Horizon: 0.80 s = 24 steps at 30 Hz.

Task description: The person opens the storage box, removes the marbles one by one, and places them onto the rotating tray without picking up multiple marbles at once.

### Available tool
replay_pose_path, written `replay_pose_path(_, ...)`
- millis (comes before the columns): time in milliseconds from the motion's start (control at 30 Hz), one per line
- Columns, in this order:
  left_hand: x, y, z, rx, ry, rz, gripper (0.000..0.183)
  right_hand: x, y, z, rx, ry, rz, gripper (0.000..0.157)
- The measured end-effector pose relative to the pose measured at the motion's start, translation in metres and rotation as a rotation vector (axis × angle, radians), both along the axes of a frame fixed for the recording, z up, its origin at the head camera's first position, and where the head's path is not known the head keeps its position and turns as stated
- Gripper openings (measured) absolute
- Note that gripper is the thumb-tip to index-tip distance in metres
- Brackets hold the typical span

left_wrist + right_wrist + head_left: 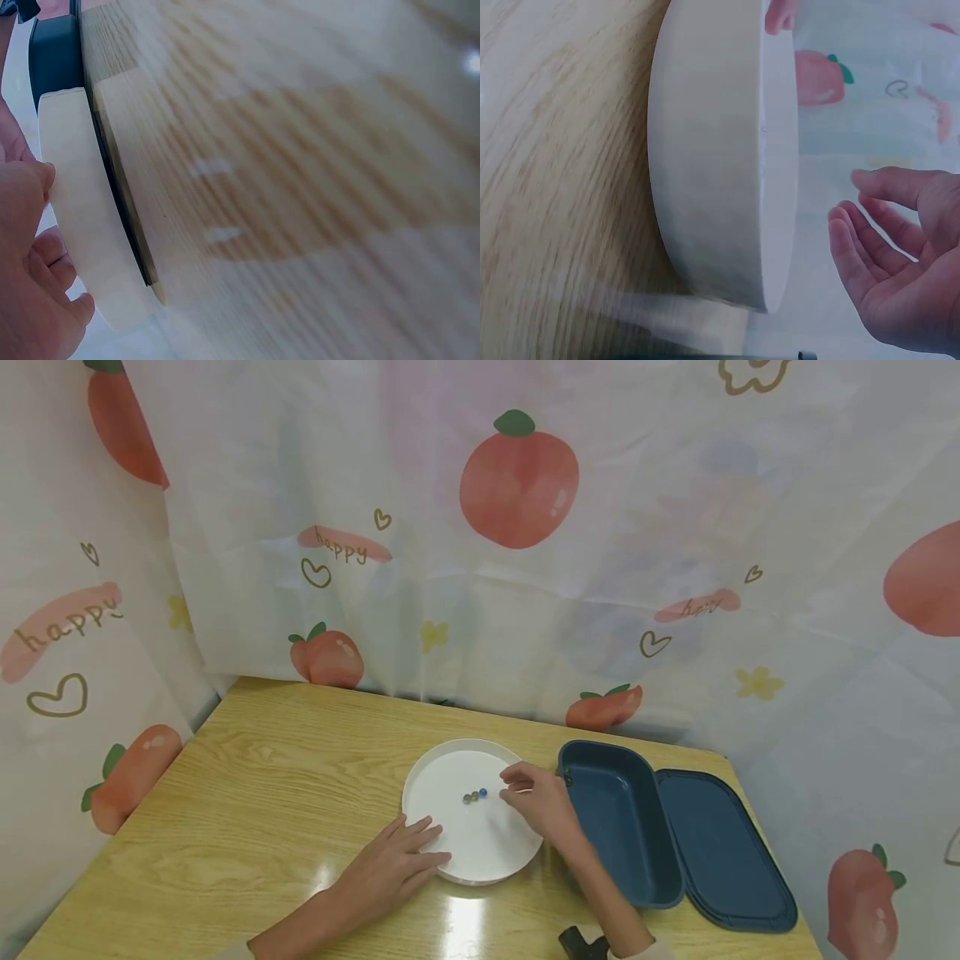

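Observation:
A round white tray (480,860) with a raised rim stands on the wooden table. Three marbles (475,796), one of them blue, lie together near its middle. My left hand (393,864) rests on the near left rim, fingers stretched over the inside. Above the right side of the tray hovers my right hand (542,802), fingers loosely bent. In the right wrist view a gap shows between its thumb and fingertips, with nothing visible in it. Next to that hand is a deep dark blue box (618,810), with small dark marbles (567,778) in its far left corner.
A flat blue lid (727,852) lies to the right of the box. At the table's near edge sits a black object (581,943), partly out of frame. A white curtain (480,610) with peach prints hangs behind and beside the wooden table (300,777).

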<state>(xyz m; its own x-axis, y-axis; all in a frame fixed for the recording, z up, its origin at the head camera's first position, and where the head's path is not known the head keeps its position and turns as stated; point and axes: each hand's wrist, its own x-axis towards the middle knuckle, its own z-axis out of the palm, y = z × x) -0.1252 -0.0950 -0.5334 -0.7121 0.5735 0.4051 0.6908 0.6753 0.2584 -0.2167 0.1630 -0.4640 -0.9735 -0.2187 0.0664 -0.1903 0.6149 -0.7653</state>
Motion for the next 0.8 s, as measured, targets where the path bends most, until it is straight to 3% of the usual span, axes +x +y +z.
replay_pose_path(400, 0.001, 0.000, 0.001, 0.033, 0.024, -0.014, 0.023, 0.027, 0.045, 0.016, -0.047, 0.006, -0.041, 0.021)
replay_pose_path(800, -0.001, -0.001, -0.002, 0.026, 0.031, -0.011, 0.023, 0.051, 0.097, 0.026, 0.053, -0.063, -0.060, 0.026)
